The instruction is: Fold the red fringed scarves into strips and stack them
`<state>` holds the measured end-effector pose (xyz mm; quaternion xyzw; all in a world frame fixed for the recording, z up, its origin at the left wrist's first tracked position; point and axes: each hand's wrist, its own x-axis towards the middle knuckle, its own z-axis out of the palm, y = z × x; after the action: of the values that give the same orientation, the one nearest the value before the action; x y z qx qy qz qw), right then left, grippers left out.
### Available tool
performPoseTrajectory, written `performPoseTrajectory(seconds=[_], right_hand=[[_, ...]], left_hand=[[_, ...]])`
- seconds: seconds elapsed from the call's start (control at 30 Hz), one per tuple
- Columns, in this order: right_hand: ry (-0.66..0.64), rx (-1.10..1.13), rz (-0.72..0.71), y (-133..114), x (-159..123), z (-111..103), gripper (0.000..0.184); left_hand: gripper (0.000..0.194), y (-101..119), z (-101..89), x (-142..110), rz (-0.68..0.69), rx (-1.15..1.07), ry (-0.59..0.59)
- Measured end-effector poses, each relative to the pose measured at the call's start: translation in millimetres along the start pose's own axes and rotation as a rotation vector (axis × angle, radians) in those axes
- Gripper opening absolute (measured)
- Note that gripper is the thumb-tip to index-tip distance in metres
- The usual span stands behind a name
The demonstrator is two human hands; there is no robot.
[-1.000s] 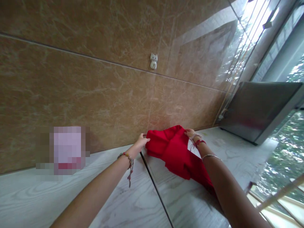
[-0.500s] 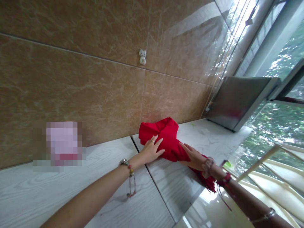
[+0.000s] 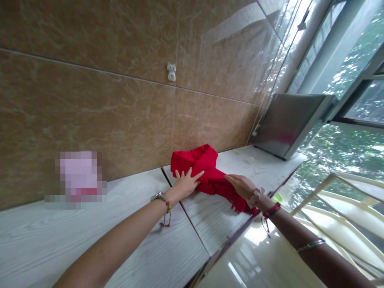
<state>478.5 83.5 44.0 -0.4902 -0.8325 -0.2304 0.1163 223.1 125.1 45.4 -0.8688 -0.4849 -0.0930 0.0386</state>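
Observation:
A red scarf (image 3: 207, 160) with a fringed end lies bunched on a pale wood-grain surface, up against the tiled wall. My left hand (image 3: 183, 186) rests on its left part with fingers spread, holding nothing. On the narrower right part lies my right hand (image 3: 242, 186), its fingers stretched out over the red fabric. The underside of that hand is hidden. Below my right hand, the fringe (image 3: 238, 206) spreads near the front edge of the surface.
A grey metallic box-shaped appliance (image 3: 289, 124) stands at the far right by the window. Cream-coloured rack-like shelves (image 3: 339, 208) are at the lower right. A small white cat-shaped piece (image 3: 171, 72) is on the wall. A pixelated pink item (image 3: 79, 172) is at the left.
The scarf's fringed end has come up and left, from beyond the front edge onto the surface. My right hand has shifted slightly up the frame. The camera view has also shifted.

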Motion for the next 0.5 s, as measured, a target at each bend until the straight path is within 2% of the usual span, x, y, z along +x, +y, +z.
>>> performPoseTrajectory(seconds=[0.07,0.17,0.27,0.37,0.5], right_hand=[[0.014,-0.003,-0.023,-0.7,-2.4,-1.4,0.031],[0.033,-0.006,0.037,-2.9,-13.1,11.3,0.04],[-0.053,0.027,0.12,0.5,-23.0,22.0,0.043],[-0.096,-0.001,0.087,10.2,-20.9,7.8,0.041],[-0.023,-0.105,0.014,19.2,-10.1,-24.6,0.039]], left_hand=[[0.044,2.4,-2.2,-1.0,0.0,-0.02,-0.002],[0.045,4.7,-2.2,-3.1,0.015,-0.02,0.007],[0.054,5.8,1.3,-3.5,0.045,0.006,0.011],[0.06,5.4,5.3,-1.1,0.041,-0.002,-0.037],[0.055,4.0,8.1,2.1,0.024,-0.051,-0.065]])
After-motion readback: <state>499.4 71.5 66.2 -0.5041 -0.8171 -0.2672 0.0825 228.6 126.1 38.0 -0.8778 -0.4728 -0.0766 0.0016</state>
